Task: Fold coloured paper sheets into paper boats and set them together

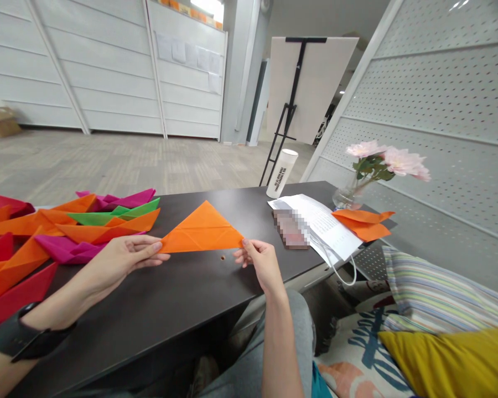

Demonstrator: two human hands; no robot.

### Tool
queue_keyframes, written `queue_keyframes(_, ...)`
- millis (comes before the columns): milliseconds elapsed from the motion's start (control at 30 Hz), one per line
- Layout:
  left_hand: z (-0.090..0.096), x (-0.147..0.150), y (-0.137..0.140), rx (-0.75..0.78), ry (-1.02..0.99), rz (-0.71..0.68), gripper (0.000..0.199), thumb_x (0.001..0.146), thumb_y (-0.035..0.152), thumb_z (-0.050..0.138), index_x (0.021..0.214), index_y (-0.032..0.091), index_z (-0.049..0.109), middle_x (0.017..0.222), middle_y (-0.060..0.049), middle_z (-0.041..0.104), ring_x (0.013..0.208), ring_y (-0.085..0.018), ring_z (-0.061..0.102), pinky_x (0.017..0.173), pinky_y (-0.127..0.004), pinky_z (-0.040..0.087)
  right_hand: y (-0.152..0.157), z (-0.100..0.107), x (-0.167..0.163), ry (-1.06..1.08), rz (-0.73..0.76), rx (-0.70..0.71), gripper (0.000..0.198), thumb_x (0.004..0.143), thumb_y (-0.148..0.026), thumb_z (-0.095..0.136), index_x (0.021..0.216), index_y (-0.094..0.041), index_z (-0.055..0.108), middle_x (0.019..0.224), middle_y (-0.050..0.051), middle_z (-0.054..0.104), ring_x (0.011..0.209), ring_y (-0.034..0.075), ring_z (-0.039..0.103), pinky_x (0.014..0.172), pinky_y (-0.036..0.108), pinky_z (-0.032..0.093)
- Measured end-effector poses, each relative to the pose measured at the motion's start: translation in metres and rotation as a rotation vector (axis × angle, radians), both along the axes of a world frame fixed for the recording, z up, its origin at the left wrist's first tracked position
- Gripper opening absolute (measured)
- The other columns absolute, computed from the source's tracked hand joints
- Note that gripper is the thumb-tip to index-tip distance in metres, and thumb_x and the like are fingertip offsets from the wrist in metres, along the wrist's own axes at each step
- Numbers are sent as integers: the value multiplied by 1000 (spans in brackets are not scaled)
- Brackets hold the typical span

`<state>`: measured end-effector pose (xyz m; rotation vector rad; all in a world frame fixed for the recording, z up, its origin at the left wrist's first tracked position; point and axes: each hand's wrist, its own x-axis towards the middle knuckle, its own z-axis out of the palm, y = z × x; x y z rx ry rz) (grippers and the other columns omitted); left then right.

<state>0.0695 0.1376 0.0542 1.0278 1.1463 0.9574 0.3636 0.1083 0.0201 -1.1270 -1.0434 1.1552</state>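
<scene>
An orange sheet of paper, folded into a triangle with crease lines across it, is held up over the dark table. Its peak points away from me. My left hand pinches the left corner between thumb and fingers. At the opposite corner, my right hand grips the paper the same way. Close beyond my left hand lie several folded paper boats, among them a magenta boat, a green boat and an orange boat.
On the table's right are printed sheets, a blurred flat object, a white cylinder, orange paper and a glass vase with pink flowers. Cushions lie at my right. A white cable hangs off the edge.
</scene>
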Motion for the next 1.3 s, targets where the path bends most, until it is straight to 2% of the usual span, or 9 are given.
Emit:
queue_keyframes(267, 13, 4, -6, 123, -32, 98, 37, 64, 30, 90, 93, 14, 73, 76, -4, 79, 68, -14, 73, 67, -19, 58, 3, -3, 0, 49, 13, 17, 47, 76, -60, 70, 68, -14, 68, 69, 11, 76, 50, 14, 66, 44, 20, 44)
queue_keyframes(433, 1, 1, -8, 226, -170, -326, 66, 53, 22, 95, 115, 22, 70, 111, -12, 76, 100, -29, 73, 78, -32, 60, -2, 5, -5, 35, -106, 44, 50, 79, -62, 65, 66, -14, 66, 65, 11, 75, 47, 15, 65, 42, 21, 43)
queue_keyframes(533, -4, 9, -11, 215, -120, -464, 69, 63, 22, 91, 126, 25, 63, 123, -14, 71, 114, -32, 67, 85, -38, 58, -7, 9, -24, 17, -46, 21, 50, 81, -62, 64, 68, -14, 66, 65, 12, 75, 46, 16, 65, 40, 22, 43)
queue_keyframes(667, -3, 19, -13, 245, 27, -367, 22, 73, 32, 83, 85, 18, 72, 109, -12, 75, 106, -30, 70, 91, -41, 55, -10, 11, -52, 31, 33, -8, 49, 81, -60, 65, 70, -13, 68, 67, 13, 76, 47, 16, 66, 40, 21, 43)
queue_keyframes(733, -3, 20, -12, 308, 119, -390, 27, 73, 38, 81, 63, 15, 69, 104, -13, 76, 102, -29, 70, 91, -40, 55, -10, 11, -62, 70, -27, 13, 48, 80, -60, 66, 67, -13, 66, 68, 13, 76, 49, 17, 67, 41, 22, 44)
queue_keyframes(900, -7, 19, -7, 191, 90, -265, 41, 75, 50, 77, 93, 13, 74, 97, -15, 77, 93, -28, 73, 81, -39, 58, -12, 12, -72, 125, -14, 4, 49, 79, -61, 67, 70, -13, 67, 67, 12, 75, 50, 17, 66, 44, 23, 45)
queue_keyframes(1033, -6, 20, -5, 277, -43, -114, 43, 75, 51, 76, 95, 13, 70, 91, -11, 76, 87, -25, 72, 75, -35, 58, -17, 14, -74, -136, 159, -88, 53, 83, -64, 60, 75, -13, 70, 61, 10, 70, 47, 17, 62, 43, 25, 44)
queue_keyframes(1200, -2, 17, -6, 299, 18, -119, 31, 76, 43, 75, 81, 13, 66, 67, -3, 68, 60, -17, 65, 58, -29, 52, -32, 24, -82, -646, -278, 276, 37, 89, -45, 60, 113, -17, 67, 87, 7, 64, 72, 20, 62, 68, 35, 53)
queue_keyframes(1300, 3, 17, -12, 295, 52, -207, 27, 76, 39, 74, 78, 12, 67, 66, -2, 66, 58, -15, 61, 58, -28, 49, -43, 31, -94, -760, -182, 472, 43, 92, -37, 58, 132, -21, 57, 100, 8, 58, 90, 23, 60, 82, 38, 52)
